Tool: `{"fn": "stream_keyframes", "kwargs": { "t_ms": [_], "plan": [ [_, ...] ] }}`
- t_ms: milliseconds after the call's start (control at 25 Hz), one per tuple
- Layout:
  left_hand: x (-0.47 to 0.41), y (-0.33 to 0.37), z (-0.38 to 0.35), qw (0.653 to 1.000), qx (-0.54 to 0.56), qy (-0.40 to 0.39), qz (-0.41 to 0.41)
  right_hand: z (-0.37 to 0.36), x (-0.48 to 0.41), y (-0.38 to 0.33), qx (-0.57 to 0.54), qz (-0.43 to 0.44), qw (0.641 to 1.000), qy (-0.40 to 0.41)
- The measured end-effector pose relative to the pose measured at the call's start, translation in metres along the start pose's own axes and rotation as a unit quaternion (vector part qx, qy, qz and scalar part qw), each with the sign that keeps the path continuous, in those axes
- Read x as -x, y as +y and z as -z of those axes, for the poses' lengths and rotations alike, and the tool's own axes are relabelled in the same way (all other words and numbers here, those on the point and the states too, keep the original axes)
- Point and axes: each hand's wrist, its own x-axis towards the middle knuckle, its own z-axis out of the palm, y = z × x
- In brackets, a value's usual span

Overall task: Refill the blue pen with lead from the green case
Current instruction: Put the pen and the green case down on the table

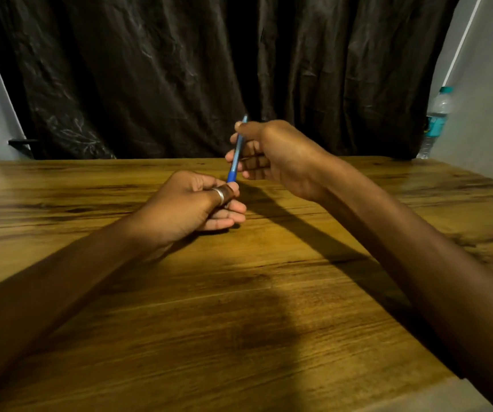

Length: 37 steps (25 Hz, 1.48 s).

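Note:
The blue pen [235, 160] stands tilted over the middle of the wooden table [239, 292], its upper end leaning away to the right. My left hand [197, 208], with a silver ring on one finger, pinches the pen's lower end. My right hand [272, 154] holds the pen's upper part between thumb and fingertips. The pen's bottom tip is hidden inside my left fingers. No green case shows anywhere in view.
A dark curtain [209, 69] hangs behind the table's far edge. A plastic water bottle [436, 120] with a teal label stands at the far right beside a white wall. A dark handle [20, 142] juts out at the far left.

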Motion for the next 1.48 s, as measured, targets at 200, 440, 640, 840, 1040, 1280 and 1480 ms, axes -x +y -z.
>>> {"fn": "stream_keyframes", "kwargs": {
  "t_ms": [200, 440, 640, 840, 1040, 1280, 1480],
  "plan": [
    [-0.004, -0.005, 0.002, 0.999, -0.046, -0.007, 0.008, 0.001, 0.0, 0.007, 0.009, -0.002, 0.999, -0.046],
    [-0.012, -0.01, 0.028, 0.906, -0.365, 0.175, -0.127, 0.009, -0.01, 0.013, 0.149, 0.002, 0.989, -0.01],
    [-0.012, -0.016, 0.022, 0.844, -0.509, 0.12, -0.116, 0.008, -0.017, 0.023, 0.283, -0.009, 0.959, 0.016],
    [-0.014, -0.016, 0.01, 0.859, -0.486, 0.117, -0.11, 0.002, -0.014, 0.028, 0.386, -0.038, 0.921, -0.011],
    [-0.018, -0.019, 0.005, 0.905, -0.4, 0.126, -0.078, -0.005, -0.01, 0.034, 0.457, -0.027, 0.889, -0.023],
    [-0.019, -0.016, 0.02, 0.887, -0.447, 0.061, -0.101, -0.007, -0.01, 0.039, 0.487, 0.0, 0.873, -0.015],
    [-0.018, -0.019, 0.023, 0.886, -0.45, 0.037, -0.106, -0.007, -0.012, 0.041, 0.499, 0.006, 0.866, -0.011]
  ]
}}
